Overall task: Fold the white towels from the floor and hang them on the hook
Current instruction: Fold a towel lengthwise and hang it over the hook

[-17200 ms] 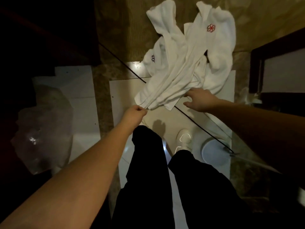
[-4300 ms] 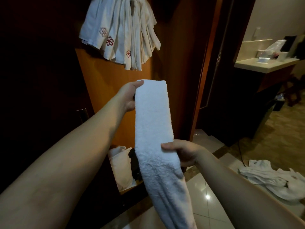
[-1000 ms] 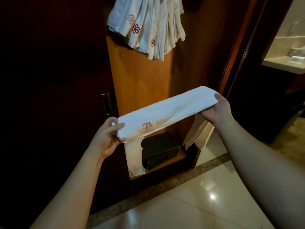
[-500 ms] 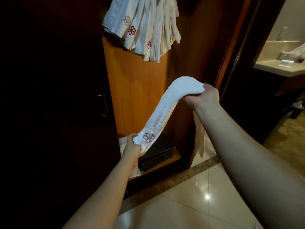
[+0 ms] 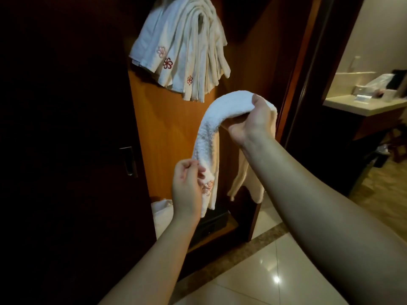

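Wardrobe closer; towel now hangs steeper betw. hands.

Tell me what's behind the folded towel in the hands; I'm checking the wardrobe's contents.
Behind the folded towel: orange wood panel, a cream cloth hanging down, and a dark box on the shelf. The towel and hands cover the rest.

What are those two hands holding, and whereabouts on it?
One folded white towel. The right hand grips its raised upper end; the left hand pinches the hanging lower end, beside the embroidered flower.
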`<state>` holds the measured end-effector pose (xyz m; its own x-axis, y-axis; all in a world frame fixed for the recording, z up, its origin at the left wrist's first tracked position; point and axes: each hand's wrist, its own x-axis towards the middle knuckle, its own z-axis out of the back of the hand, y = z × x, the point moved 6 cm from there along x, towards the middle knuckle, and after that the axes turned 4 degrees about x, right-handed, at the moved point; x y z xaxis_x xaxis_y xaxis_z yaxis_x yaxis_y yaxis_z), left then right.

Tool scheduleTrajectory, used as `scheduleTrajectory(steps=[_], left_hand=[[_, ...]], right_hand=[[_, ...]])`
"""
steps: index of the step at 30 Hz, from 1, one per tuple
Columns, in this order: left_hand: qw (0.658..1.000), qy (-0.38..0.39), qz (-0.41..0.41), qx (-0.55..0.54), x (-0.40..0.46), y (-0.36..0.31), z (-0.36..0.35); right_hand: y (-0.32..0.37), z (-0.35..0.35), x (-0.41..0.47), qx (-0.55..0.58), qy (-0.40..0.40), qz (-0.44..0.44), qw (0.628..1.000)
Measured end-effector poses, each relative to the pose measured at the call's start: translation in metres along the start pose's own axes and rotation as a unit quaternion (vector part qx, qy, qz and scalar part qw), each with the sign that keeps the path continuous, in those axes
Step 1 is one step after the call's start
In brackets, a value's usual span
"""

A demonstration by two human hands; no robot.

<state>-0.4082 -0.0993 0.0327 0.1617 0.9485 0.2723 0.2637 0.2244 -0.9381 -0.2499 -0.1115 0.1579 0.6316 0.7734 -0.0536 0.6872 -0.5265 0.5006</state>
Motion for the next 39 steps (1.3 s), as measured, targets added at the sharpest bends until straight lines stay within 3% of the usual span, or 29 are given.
scheduleTrajectory(steps=[2,7,10,13,17,23,25,27,29,32,36,39], left_hand=[[0.996,0.068,-0.054,-0.007,-0.003,-0.037,-0.020],[0.976,0.219,0.004,0.001,0.024,-0.065,-0.073],[0.967,0.245,0.013,-0.074,0.055,-0.077,-0.098],[0.965,0.222,-0.002,-0.140,0.087,-0.083,-0.114],[0.960,0.266,-0.076,-0.049,0.104,-0.075,-0.141],[0.982,0.089,-0.166,0.013,0.169,-0.077,-0.164],[0.986,0.085,-0.097,-0.108,0.201,-0.074,-0.176],[0.953,0.142,-0.074,-0.259,0.219,-0.084,-0.201],[0.945,0.117,-0.083,-0.295,0.239,-0.094,-0.217],[0.960,0.039,-0.107,-0.257,0.275,-0.102,-0.220],[0.971,0.087,-0.180,-0.134,0.321,-0.111,-0.213],[0.980,0.059,-0.189,-0.034,0.356,-0.127,-0.198]], right_hand=[[-0.004,-0.013,0.003,-0.013,0.023,-0.006,1.000],[-0.005,-0.042,0.012,-0.087,0.084,0.002,0.993],[0.002,-0.054,0.024,-0.127,0.116,0.017,0.985],[0.010,-0.063,0.041,-0.149,0.152,0.031,0.977],[0.024,-0.066,0.078,-0.159,0.169,0.040,0.972],[0.040,-0.076,0.154,-0.187,0.224,0.070,0.954],[0.047,-0.083,0.182,-0.247,0.224,0.108,0.937],[0.050,-0.092,0.207,-0.304,0.228,0.115,0.918],[0.053,-0.100,0.229,-0.325,0.231,0.113,0.910],[0.068,-0.114,0.256,-0.385,0.231,0.152,0.881],[0.084,-0.130,0.290,-0.494,0.280,0.175,0.804],[0.094,-0.148,0.316,-0.531,0.330,0.204,0.753]])
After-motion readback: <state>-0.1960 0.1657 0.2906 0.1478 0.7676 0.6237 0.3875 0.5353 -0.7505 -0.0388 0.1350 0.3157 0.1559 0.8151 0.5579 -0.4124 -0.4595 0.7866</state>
